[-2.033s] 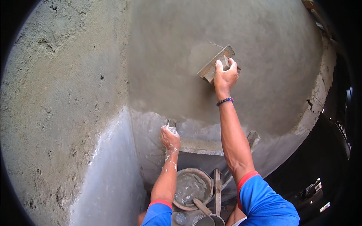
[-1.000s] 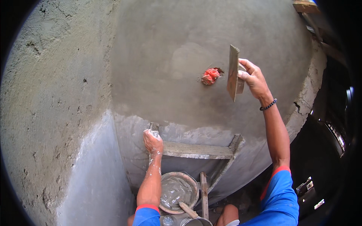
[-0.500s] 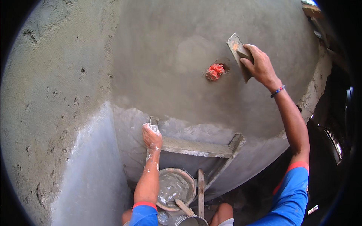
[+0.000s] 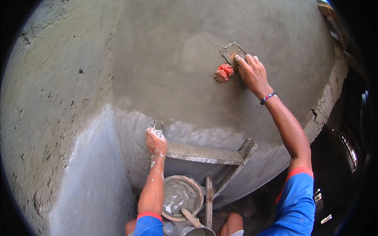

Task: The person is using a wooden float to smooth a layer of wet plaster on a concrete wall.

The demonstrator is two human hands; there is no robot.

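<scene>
My right hand (image 4: pixel 250 74) grips a mud-smeared flat trowel (image 4: pixel 228 51) against the freshly plastered curved wall (image 4: pixel 189 86). Its blade is beside a crumpled red wad (image 4: pixel 223 72) lodged in the wall. Lower left, my left hand (image 4: pixel 156 142) is closed on the cement-crusted upright (image 4: pixel 158 125) at the left of a ladder-like frame (image 4: pixel 201 153). My left fingers are white with paste.
Below are a round basin (image 4: pixel 178 190) of wet cement with a wooden-handled tool (image 4: pixel 191 217), a bucket (image 4: pixel 199 232), a small clear container (image 4: pixel 169 228) and a wooden slat (image 4: pixel 209 202). A rough wall (image 4: pixel 59 98) fills the left; a cracked edge (image 4: pixel 323 108) borders the dark right side.
The red wad, hidden at first, has been uncovered. My right hand moved the trowel right, tilted it, then brought it back left onto the wall beside the wad. My left hand still holds the upright.
</scene>
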